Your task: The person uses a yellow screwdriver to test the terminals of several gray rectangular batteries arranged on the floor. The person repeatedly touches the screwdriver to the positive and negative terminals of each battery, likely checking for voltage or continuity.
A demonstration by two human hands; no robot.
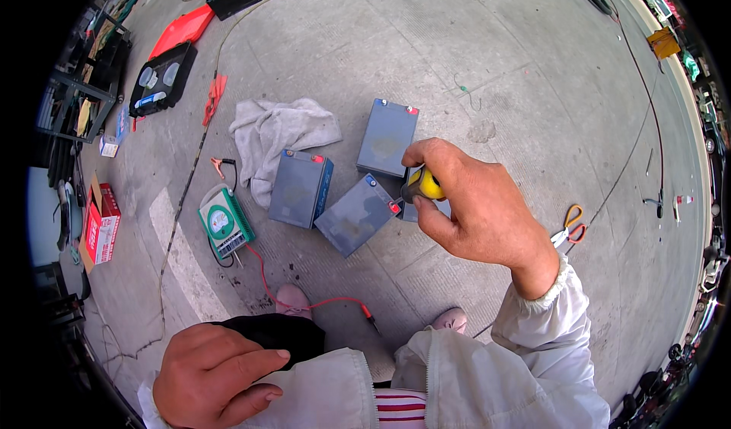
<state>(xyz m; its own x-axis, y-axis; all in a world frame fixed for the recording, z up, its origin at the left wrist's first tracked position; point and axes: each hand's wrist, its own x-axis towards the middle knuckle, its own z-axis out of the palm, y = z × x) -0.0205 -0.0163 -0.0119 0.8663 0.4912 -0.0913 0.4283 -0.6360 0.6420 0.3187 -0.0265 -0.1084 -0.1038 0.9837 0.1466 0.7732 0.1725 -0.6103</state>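
Observation:
My right hand (480,204) is closed around the yellow-and-dark handle of a screwdriver (426,185). Its thin metal tip reaches the red terminal corner of a grey block battery (352,220) lying on the ground; whether it presses on the terminal I cannot tell. Beside that one lie another grey battery (295,188) to its left and a third battery (384,138) farther off, both with small terminals at one end. One more battery is mostly hidden under my right hand. At the lower left, my left hand (213,376) is held over my lap with fingers apart, holding nothing.
Left of the batteries are a grey cloth (282,128) and a green-and-white meter (225,222) with a red lead (327,302). Orange-handled scissors (574,223) lie right of my wrist. Farther left stand a black tray (181,86) and a red-and-white carton (103,223).

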